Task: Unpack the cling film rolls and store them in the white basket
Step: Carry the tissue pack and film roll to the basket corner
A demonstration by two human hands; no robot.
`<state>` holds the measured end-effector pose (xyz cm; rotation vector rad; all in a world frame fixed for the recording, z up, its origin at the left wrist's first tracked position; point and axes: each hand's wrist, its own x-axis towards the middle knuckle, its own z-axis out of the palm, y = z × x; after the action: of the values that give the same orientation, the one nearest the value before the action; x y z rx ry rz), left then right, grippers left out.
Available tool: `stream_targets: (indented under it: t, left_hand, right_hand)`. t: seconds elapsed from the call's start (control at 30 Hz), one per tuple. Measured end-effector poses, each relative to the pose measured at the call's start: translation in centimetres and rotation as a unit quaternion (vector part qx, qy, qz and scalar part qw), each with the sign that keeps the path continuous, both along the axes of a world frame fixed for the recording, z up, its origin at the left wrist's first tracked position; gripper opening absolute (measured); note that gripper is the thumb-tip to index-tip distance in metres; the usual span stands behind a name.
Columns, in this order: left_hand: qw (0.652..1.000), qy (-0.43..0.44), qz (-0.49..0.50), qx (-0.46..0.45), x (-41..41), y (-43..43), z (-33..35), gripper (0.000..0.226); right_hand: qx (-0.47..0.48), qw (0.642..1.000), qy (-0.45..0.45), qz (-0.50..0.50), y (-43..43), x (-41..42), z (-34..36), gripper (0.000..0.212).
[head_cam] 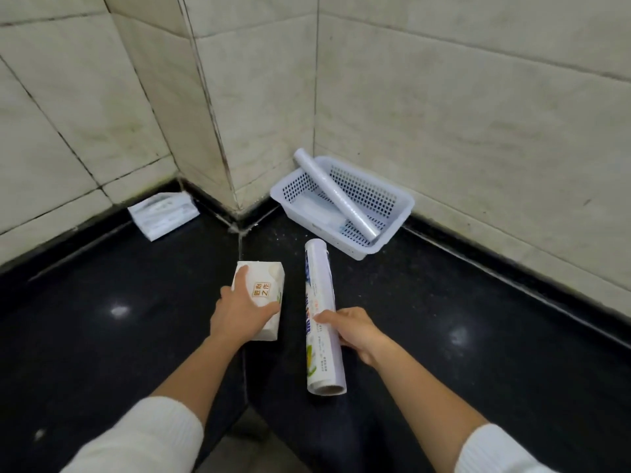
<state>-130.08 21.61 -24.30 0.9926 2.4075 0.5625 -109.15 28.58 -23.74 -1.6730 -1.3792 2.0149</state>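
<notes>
A wrapped cling film roll (pixel 319 302) in a printed sleeve lies lengthwise on the black counter. My right hand (pixel 355 331) grips its near half from the right side. To the left lies a white tissue pack (pixel 264 285) with an orange label, and my left hand (pixel 239 310) rests on top of it with fingers curled over its edges. The white basket (pixel 392 213) stands in the wall corner behind. An unwrapped clear roll (pixel 336 196) leans diagonally in it, its far end sticking out over the rim. Something white and flat lies on the basket floor.
A flat white printed packet (pixel 164 215) lies against the left wall at the back. Tiled walls close in the counter on the left, at a protruding corner in the middle, and on the right. The counter's front edge dips between my forearms.
</notes>
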Motion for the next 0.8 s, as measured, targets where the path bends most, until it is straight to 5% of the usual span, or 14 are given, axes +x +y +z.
stream_targets:
  t: [0.33,0.47,0.8]
  left_hand:
    - [0.994,0.049,-0.094,-0.041,-16.2,4.5,-0.5,0.108]
    - [0.989,0.056,-0.135,-0.04,-21.0,6.2,-0.5,0.11]
    - [0.982,0.078,-0.173,-0.021,-23.7,6.6,-3.0,0.1]
  right_hand:
    - [0.038,0.996,-0.055,-0.056,1.4,-12.8,-1.9,0.032]
    - [0.085,0.986,-0.125,-0.068,1.6,-15.8,-2.9,0.045]
    - [0.138,0.967,-0.214,-0.022,1.1,-17.3,-3.9,0.05]
